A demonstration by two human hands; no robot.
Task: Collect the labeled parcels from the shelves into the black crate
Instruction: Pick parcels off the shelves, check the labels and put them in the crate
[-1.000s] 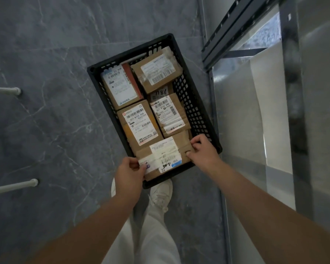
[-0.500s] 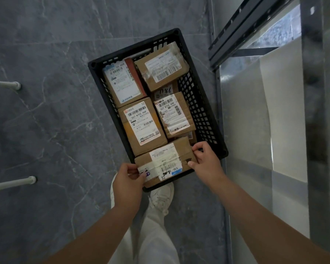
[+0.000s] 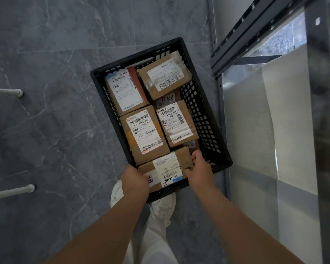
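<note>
My left hand (image 3: 134, 181) is curled round the left end of the near parcel (image 3: 166, 168), and my right hand (image 3: 200, 170) grips its right end with thumb and fingers. So both hands are closed on the one box. It sits across the near end of the black crate (image 3: 202, 115), label up, and seems to lie partly over the near rim rather than fully down inside.

Just beyond it the other parcels (image 3: 144, 133) fill the crate in two rows. A smaller box (image 3: 192, 145) peeks out beside my right fingers.

My worry is the seat. If I let go while the box rides on the rim or on that smaller box, I judge it could rock back and tip out towards my shoe (image 3: 162, 206) on the floor (image 3: 55, 111). Pushing it down hard could trap my right fingers against the mesh wall. The shelf frame (image 3: 223, 121) stands just right of the crate, which leaves that elbow little room.
</note>
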